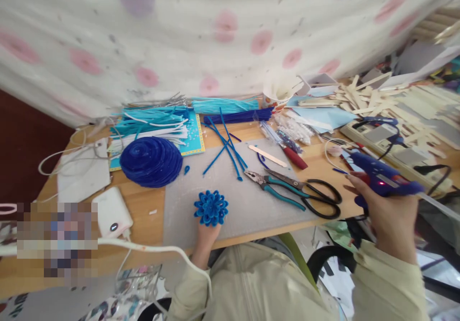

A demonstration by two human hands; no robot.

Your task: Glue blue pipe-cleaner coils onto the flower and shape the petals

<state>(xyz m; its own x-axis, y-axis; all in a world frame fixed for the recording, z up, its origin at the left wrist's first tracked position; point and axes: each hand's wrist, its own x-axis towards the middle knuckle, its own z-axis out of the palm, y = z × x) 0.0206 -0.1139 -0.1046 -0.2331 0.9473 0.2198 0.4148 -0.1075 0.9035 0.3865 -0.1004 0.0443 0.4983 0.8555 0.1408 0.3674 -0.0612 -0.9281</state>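
Observation:
My left hand (208,237) is closed beneath a blue pipe-cleaner flower (211,208), holding it up over the near edge of the grey mat (187,191). Its looped petals hide most of my fingers. Out to the right, my right hand (390,211) grips a blue glue gun (381,172) with a small red light lit on its side. A clear glue stick sticks out of its back end, and the nozzle points left. Between my hands lie pliers (276,191) with teal handles and black-handled scissors (319,194). Several blue pipe cleaners (226,146) cross one another on the mat.
A dark blue coiled dome (151,162) sits left of the mat, with bundled turquoise pipe cleaners (151,122) behind. A white power bank (113,213) and cable lie left. Wooden sticks (362,96), a power strip (395,153) and a paper cup (276,96) occupy the back right.

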